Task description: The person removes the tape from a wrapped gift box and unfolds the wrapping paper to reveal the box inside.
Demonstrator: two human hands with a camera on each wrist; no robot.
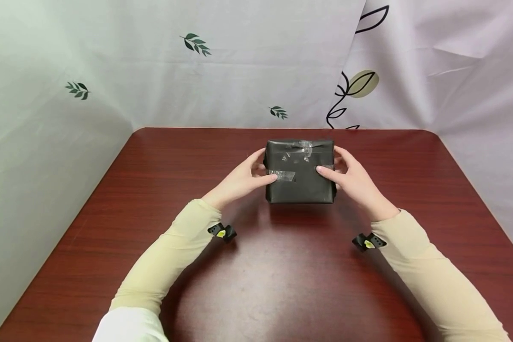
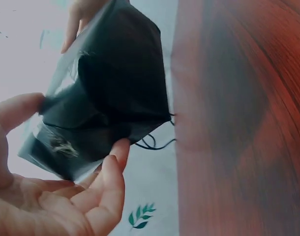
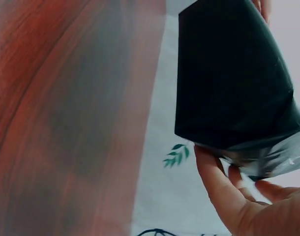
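Note:
A box wrapped in black paper, with strips of clear tape on its top and sides, is held between two hands over the far half of the table. My left hand grips its left end, thumb on the upper face beside a tape strip and fingers along the side. On the opposite end, my right hand holds it the same way, thumb on top. The left wrist view shows the folded, taped end of the black box between thumb and fingers. In the right wrist view, fingers support its taped end.
The dark red wooden table has rounded far corners. A white cloth backdrop with leaf prints hangs behind and beside it. Each sleeve carries a small black wrist strap.

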